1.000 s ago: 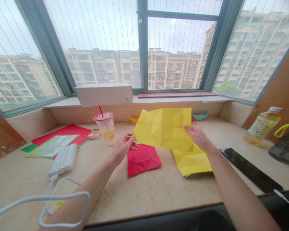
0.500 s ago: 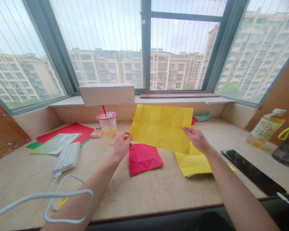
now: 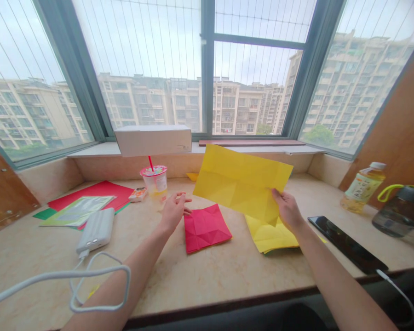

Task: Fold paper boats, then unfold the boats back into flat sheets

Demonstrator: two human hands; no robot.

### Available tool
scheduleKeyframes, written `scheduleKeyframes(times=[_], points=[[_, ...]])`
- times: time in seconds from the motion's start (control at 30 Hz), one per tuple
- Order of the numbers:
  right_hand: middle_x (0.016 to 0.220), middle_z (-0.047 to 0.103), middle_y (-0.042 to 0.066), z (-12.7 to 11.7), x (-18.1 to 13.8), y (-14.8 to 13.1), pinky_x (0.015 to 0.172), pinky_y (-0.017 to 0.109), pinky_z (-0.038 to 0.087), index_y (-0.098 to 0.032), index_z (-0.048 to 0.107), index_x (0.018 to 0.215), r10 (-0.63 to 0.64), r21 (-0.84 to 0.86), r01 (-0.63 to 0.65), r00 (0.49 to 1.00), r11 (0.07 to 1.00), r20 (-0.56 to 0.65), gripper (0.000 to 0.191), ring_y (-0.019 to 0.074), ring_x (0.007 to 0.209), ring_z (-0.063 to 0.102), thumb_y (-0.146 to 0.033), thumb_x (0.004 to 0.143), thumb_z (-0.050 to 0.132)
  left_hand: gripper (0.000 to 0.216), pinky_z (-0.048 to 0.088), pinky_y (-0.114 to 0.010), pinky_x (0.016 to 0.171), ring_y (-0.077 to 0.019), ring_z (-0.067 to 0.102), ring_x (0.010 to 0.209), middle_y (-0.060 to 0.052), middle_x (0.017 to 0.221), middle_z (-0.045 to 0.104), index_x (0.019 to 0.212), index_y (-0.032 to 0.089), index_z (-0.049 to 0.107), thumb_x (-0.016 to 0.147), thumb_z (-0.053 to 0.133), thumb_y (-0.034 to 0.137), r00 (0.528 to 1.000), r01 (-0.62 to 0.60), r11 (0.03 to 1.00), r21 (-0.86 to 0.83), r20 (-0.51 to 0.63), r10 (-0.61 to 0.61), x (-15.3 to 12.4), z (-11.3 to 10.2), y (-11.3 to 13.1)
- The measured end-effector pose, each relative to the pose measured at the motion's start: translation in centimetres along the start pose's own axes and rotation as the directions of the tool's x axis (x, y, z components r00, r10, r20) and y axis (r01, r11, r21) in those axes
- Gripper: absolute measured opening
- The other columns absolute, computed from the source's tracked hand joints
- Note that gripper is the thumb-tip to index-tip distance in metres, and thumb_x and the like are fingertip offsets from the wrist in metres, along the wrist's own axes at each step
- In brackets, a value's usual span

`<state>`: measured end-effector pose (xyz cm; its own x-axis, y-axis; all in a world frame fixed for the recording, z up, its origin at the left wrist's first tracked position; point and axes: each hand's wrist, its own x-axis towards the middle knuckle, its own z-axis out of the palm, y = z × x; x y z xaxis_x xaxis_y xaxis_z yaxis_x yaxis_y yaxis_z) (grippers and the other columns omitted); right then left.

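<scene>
My right hand (image 3: 289,210) pinches the lower right edge of a creased yellow sheet of paper (image 3: 241,181), which hangs tilted above the counter. Off the sheet's left side, my left hand (image 3: 175,212) is free, its fingers slightly curled and apart. Close to that hand lies a folded red paper (image 3: 207,228) with crease lines, a yellow edge peeking from beneath. Below my right hand rests a stack of yellow paper (image 3: 271,235), partly covered by the raised sheet and my wrist; something dark green shows under it.
A cup with a red straw (image 3: 155,181) stands by a small orange-and-white box (image 3: 138,195). Left are red paper (image 3: 96,191), a plastic sleeve (image 3: 79,210) and a white power bank (image 3: 96,230) with a looped cable. Right: a phone (image 3: 347,242), a drink bottle (image 3: 362,188), a dark bottle (image 3: 398,211).
My left hand has let go of the yellow sheet. The sheet has swung right and tilted, now held by my right hand alone. The view has shifted slightly.
</scene>
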<state>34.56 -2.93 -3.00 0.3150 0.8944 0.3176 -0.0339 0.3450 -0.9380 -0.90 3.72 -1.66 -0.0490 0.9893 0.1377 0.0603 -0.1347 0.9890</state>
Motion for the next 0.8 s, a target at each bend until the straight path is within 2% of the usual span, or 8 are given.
scheduleKeyframes(times=[0.1,0.23,0.37,0.47,0.53,0.6,0.7,0.8], points=[[0.105,0.076,0.008,-2.3,-2.3,-0.9,0.075,0.038,0.061,-0.020,0.068,0.107,0.058,0.054,-0.051,0.988,0.997,-0.145,0.037,0.0279,0.095,0.073,-0.049,0.085,0.065,0.023,0.048,-0.023,0.042,-0.0119,0.061,0.044,-0.003,0.079,0.069,0.098,0.017,0.057,0.087,0.055,0.038,0.984,-0.176,0.974,0.145,0.054,0.169,-0.4,0.3,-0.4],[0.101,0.076,0.007,-4.9,-6.0,-1.9,0.063,0.035,0.062,-0.025,0.064,0.103,0.114,0.044,-0.107,0.957,0.993,-0.266,0.026,0.0255,0.083,0.074,-0.045,0.089,0.057,0.015,0.048,-0.024,0.055,-0.0171,0.065,0.056,-0.002,0.067,0.070,0.085,0.022,0.066,0.086,0.056,0.033,0.887,-0.459,0.821,0.339,0.225,0.403,-1.3,0.8,-1.0],[0.089,0.076,0.004,-5.8,-9.6,-2.3,0.048,0.029,0.057,-0.024,0.063,0.097,0.234,0.069,-0.224,0.937,0.972,-0.258,0.024,0.0186,0.058,0.069,-0.044,0.085,0.064,0.019,0.047,-0.027,0.064,-0.0196,0.067,0.065,-0.003,0.073,0.073,0.089,0.023,0.068,0.090,0.051,0.031,0.810,-0.582,0.700,0.413,0.364,0.459,-2.2,1.3,-1.1],[0.081,0.076,0.007,-5.6,-11.5,-2.5,0.034,0.025,0.043,-0.019,0.068,0.089,0.380,-0.209,-0.404,0.914,0.891,-0.143,0.036,0.0139,0.040,0.060,-0.054,0.082,0.064,0.024,0.046,-0.028,0.064,-0.0201,0.066,0.066,-0.004,0.075,0.073,0.091,0.023,0.069,0.093,0.047,0.032,0.792,-0.602,0.663,0.445,0.440,0.424,-2.4,1.4,-1.1],[0.067,0.073,0.006,-5.4,-12.0,-2.8,0.031,0.025,0.037,-0.018,0.071,0.080,0.380,-0.432,-0.395,0.916,0.811,-0.124,0.045,0.0119,0.031,0.051,-0.061,0.082,0.060,0.025,0.046,-0.028,0.064,-0.0201,0.066,0.065,-0.004,0.074,0.072,0.093,0.022,0.069,0.093,0.045,0.033,0.791,-0.600,0.650,0.465,0.464,0.399,-2.4,1.4,-1.1],[0.061,0.070,0.006,-5.4,-11.7,-3.2,0.038,0.029,0.044,-0.018,0.073,0.076,0.264,-0.567,-0.292,0.955,0.770,-0.134,0.049,0.0151,0.035,0.054,-0.064,0.081,0.057,0.026,0.046,-0.029,0.065,-0.0203,0.065,0.064,-0.004,0.075,0.072,0.095,0.023,0.069,0.093,0.045,0.034,0.789,-0.602,0.645,0.471,0.477,0.388,-2.4,1.4,-1.2],[0.081,0.077,0.009,-5.4,-10.0,-3.4,0.072,0.039,0.057,-0.022,0.075,0.083,0.035,-0.702,-0.124,0.990,0.701,-0.140,0.044,0.0270,0.073,0.072,-0.061,0.084,0.055,0.023,0.049,-0.033,0.075,-0.0231,0.067,0.076,-0.006,0.084,0.074,0.097,0.025,0.071,0.089,0.051,0.034,0.767,-0.621,0.668,0.410,0.493,0.411,-2.3,1.5,-1.4],[0.113,0.073,0.011,-4.7,-7.9,-2.6,0.102,0.045,0.046,-0.022,0.074,0.103,-0.032,-0.826,0.026,0.999,0.563,0.010,0.044,0.0309,0.111,0.065,-0.055,0.088,0.050,0.024,0.049,-0.038,0.088,-0.0275,0.067,0.093,-0.008,0.097,0.075,0.100,0.026,0.073,0.084,0.056,0.032,0.738,-0.636,0.701,0.323,0.520,0.430,-2.4,1.7,-1.7]])
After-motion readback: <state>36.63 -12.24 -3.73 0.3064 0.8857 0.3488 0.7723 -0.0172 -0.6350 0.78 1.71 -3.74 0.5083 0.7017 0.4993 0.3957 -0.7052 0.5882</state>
